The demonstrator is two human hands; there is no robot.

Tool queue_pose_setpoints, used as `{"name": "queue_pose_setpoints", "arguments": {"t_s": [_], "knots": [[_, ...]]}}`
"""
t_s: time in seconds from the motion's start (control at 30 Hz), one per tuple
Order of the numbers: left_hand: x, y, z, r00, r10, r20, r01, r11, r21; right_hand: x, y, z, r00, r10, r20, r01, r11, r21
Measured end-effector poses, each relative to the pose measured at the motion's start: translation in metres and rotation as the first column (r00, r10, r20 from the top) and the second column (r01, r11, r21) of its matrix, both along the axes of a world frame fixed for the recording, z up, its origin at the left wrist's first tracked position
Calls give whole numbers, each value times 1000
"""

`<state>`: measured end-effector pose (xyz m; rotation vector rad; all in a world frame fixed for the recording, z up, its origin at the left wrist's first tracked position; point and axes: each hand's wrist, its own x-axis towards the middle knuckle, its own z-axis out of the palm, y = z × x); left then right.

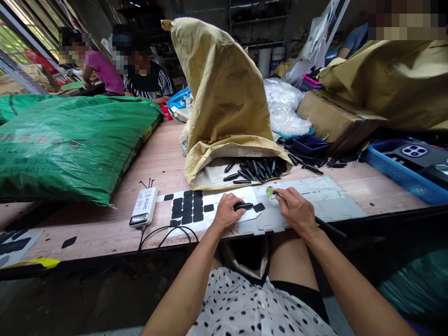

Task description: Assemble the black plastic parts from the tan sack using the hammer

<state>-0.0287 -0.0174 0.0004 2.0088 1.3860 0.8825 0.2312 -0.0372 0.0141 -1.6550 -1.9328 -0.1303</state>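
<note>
In my left hand [228,212], fingers closed, is a short black tube-shaped piece [243,206] that points to the right. A black rounded square [259,207] lies just past its tip. My right hand [297,212] grips a dark, slim-handled tool whose round yellow-green end [269,190] points left; its black handle [331,227] runs out behind the hand. Left of my left hand, several black rounded-square pads [187,205] sit in rows on a white sheet [210,223]. Beyond both hands, a pile of black tube-shaped pieces [257,169] lies in the mouth of a brown paper sack [224,88].
A white box-shaped device [144,206] with a black cable stands at left, near a large green sack [70,144]. At right are a cardboard box [332,119] and a blue tray [402,170]. A grey board [315,200] lies under my right hand. Other people sit behind.
</note>
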Motion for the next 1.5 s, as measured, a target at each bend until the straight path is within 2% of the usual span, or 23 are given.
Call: {"name": "queue_pose_setpoints", "arguments": {"t_s": [0.13,0.2,0.27,0.33,0.37,0.47,0.57,0.77,1.1,1.23,1.4,1.5], "knots": [[-1,0,0,1000,-16,5,16,1000,-10,34,15,-14,984,-82,161,80,997,14],[-1,1,1,1000,-29,5,29,999,-16,38,19,-14,977,-101,188,96,995,39],[-1,1,2,999,-38,-1,38,999,-20,30,18,-9,980,-110,167,101,993,66],[-2,1,2,999,-46,-18,46,999,-18,13,14,0,991,-35,129,28,998,55],[-2,1,2,998,-51,-31,51,999,-15,2,12,4,992,53,115,-56,998,24],[-2,1,3,994,-74,-74,73,997,-12,-30,9,11,941,323,98,-314,944,-101],[-2,0,4,989,-98,-109,96,995,-25,-50,9,8,902,424,85,-405,897,-174],[-2,0,3,985,-99,-145,94,995,-39,-60,15,-3,888,459,-13,-451,866,-218],[0,-2,7,964,-112,-242,101,993,-58,-52,17,9,842,535,-63,-526,790,-316],[-1,-1,6,968,-112,-224,102,993,-52,-54,19,3,823,560,-97,-560,773,-297],[-2,-1,4,967,-115,-225,105,993,-53,-62,18,-5,814,553,-177,-580,788,-209],[-2,-1,5,969,-120,-217,110,992,-56,-61,16,-4,809,558,-183,-587,784,-203]]}}
